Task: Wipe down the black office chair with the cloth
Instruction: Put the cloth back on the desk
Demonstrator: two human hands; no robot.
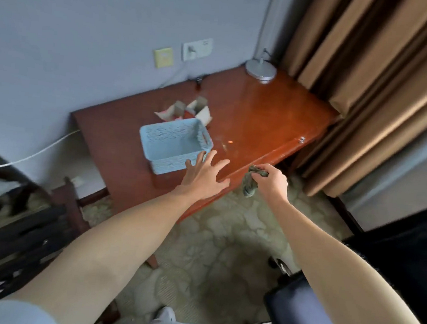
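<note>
Judged task barely started. Saw no contact between cloth and black office chair. Counted pickup as done, cloth already in hand. Reckoned whole wipe-down left: seat, back, base.

Spotted blurred dark furniture at lower left edge, white cable above it. Couldn't identify further.
Noted light blue basket on red-brown surface left of centre, torn cardboard box behind it, lamp base at far corner.
Found left hand mid-frame over near edge of surface, just beside basket's near corner. Saw fingers straight and splayed wide, gripping nothing. Couldn't tell about contact with basket or surface.
Found right hand just right of that, near surface's front edge. Saw its fingers curled tight round bunched dark-green cloth, loose end hanging below fist over carpet.
Located chair in lower right corner, partly hidden behind right forearm, seat and part of base showing, well apart from cloth.
Logged brown curtain at upper right.
</note>
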